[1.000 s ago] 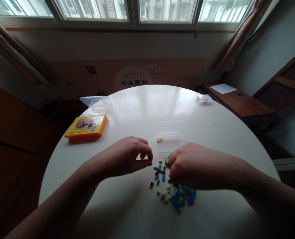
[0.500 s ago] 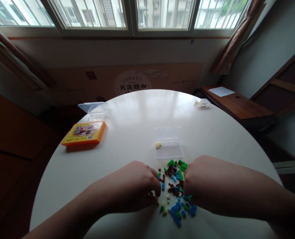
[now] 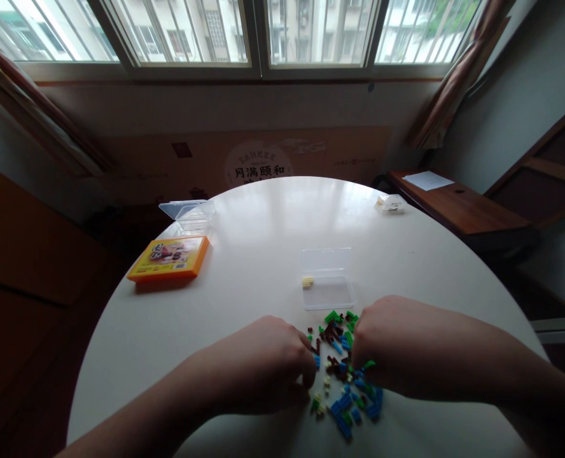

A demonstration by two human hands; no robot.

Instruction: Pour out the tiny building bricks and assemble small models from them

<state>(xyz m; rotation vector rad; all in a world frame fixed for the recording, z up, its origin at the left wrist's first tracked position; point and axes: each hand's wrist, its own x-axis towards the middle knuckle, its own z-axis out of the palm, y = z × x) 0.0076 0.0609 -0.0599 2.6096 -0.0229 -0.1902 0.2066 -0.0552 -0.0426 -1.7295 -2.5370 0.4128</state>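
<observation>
A heap of tiny building bricks point(image 3: 343, 369), green, blue, brown and cream, lies on the round white table point(image 3: 263, 254) between my hands. My left hand point(image 3: 268, 362) rests knuckles up at the heap's left edge, its fingers curled down onto the bricks. My right hand point(image 3: 387, 343) is curled over the heap's right side, fingertips hidden among the pieces. What either hand pinches is hidden. Just beyond the heap stands an open clear plastic box point(image 3: 327, 286) with a few cream bricks point(image 3: 307, 280) at its left side.
An orange flat box point(image 3: 170, 256) lies at the table's left, with another clear plastic case point(image 3: 189, 213) behind it. A small clear packet point(image 3: 391, 202) sits at the far right rim. A wooden side table with paper point(image 3: 454, 203) stands to the right.
My left hand dropped from a raised pinch down to the heap's left edge. My right hand slid right, uncovering more of the bricks. The view shifted slightly.
</observation>
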